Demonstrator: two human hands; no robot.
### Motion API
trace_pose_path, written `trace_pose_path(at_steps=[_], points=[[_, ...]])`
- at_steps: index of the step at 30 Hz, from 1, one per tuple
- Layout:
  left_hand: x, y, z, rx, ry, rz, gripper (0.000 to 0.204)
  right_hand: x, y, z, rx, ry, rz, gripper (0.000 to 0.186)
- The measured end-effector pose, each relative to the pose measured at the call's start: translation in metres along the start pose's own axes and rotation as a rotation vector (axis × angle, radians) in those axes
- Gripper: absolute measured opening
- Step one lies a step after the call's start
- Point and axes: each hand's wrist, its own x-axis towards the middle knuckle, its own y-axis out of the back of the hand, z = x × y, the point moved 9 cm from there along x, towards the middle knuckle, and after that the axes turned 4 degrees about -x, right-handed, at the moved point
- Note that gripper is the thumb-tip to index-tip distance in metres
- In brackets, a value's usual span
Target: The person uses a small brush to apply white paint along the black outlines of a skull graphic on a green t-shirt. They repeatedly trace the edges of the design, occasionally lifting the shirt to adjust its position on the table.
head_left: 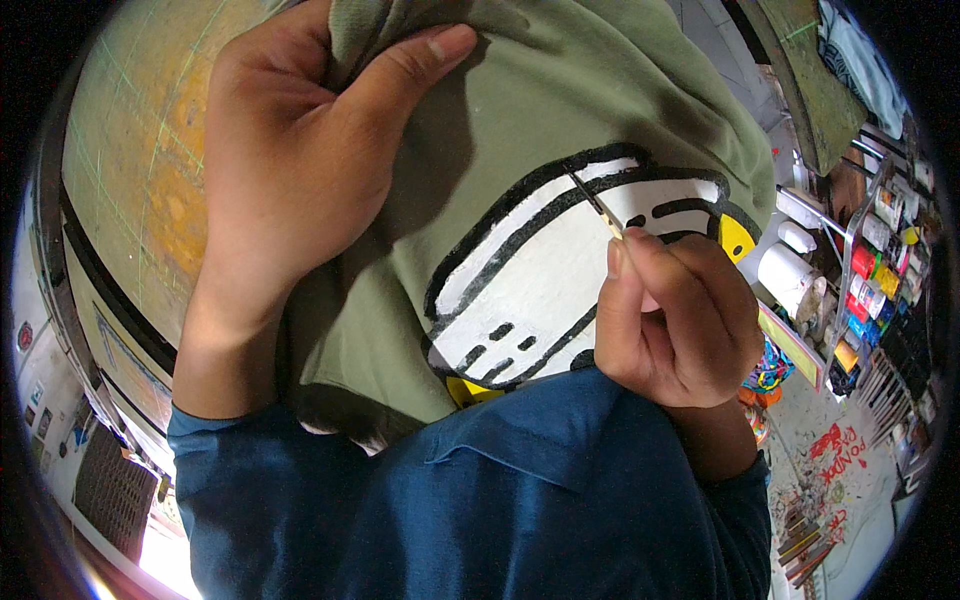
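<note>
The left hand (300, 150) grips a fold of green cloth (540, 80), thumb on top. The right hand (685, 320) pinches a thin paintbrush (604, 212), its dark tip at the black outline of a white painted picture (540, 255) with yellow patches. A scuffed tabletop (125, 130) lies at left; paint bottles (866, 262) crowd the right, near more brushes (880, 395).

A worn tabletop (140, 130), stained ochre and crossed by green lines, curves through the upper left. A metal rack (846, 262) stands at right; below it, a pale surface (800, 445) bears red marks. Bright light (165, 548) glares at lower left beside a dark, grid-patterned panel (115, 485).
</note>
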Motion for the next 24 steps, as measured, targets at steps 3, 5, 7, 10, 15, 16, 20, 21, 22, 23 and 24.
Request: trace_pose_path(at_steps=[3, 5, 7, 10, 15, 16, 20, 21, 22, 23, 24], points=[[0.0006, 0.0001, 0.0008, 0.008, -0.022, 0.003, 0.012, -0.003, 0.002, 0.0013, -0.057, 0.023, 0.037, 0.011], [-0.0002, -0.0003, -0.0003, 0.008, 0.002, 0.009, 0.012, -0.0025, 0.0021, 0.0021, -0.043, 0.013, 0.045, 0.011], [-0.0002, -0.0014, -0.0004, 0.0, 0.011, 0.003, 0.013, -0.0032, 0.0013, 0.0017, -0.015, 0.038, 0.031, 0.014], [0.0004, -0.0035, 0.0017, -0.016, -0.007, -0.006, 0.013, -0.0041, 0.0001, -0.0003, 0.025, 0.086, -0.032, 0.02], [0.0006, -0.0017, 0.0034, -0.019, -0.078, 0.058, 0.013, 0.0011, -0.0016, -0.0031, 0.013, 0.073, -0.074, 0.02], [0.0011, -0.0021, 0.001, -0.022, -0.045, 0.044, 0.013, 0.0011, -0.0014, -0.0023, 0.002, 0.08, -0.062, 0.02], [-0.0002, -0.0041, 0.0002, -0.032, 0.004, 0.001, 0.013, -0.0028, 0.0012, -0.001, -0.043, 0.094, -0.033, 0.021], [0.0, -0.0045, 0.0006, -0.032, 0.0, -0.005, 0.013, -0.0026, 0.0006, -0.0008, -0.036, 0.094, -0.038, 0.021], [-0.0001, -0.0048, -0.0004, -0.04, 0.014, -0.006, 0.013, -0.0024, 0.0002, -0.0008, -0.029, 0.093, -0.042, 0.021], [-0.0003, -0.0053, -0.0009, -0.048, 0.029, -0.007, 0.013, -0.0022, -0.0002, -0.0008, -0.016, 0.097, -0.04, 0.02], [-0.0005, -0.0058, -0.0015, -0.056, 0.043, -0.008, 0.013, -0.0019, -0.0003, -0.0007, -0.003, 0.092, -0.039, 0.02]])
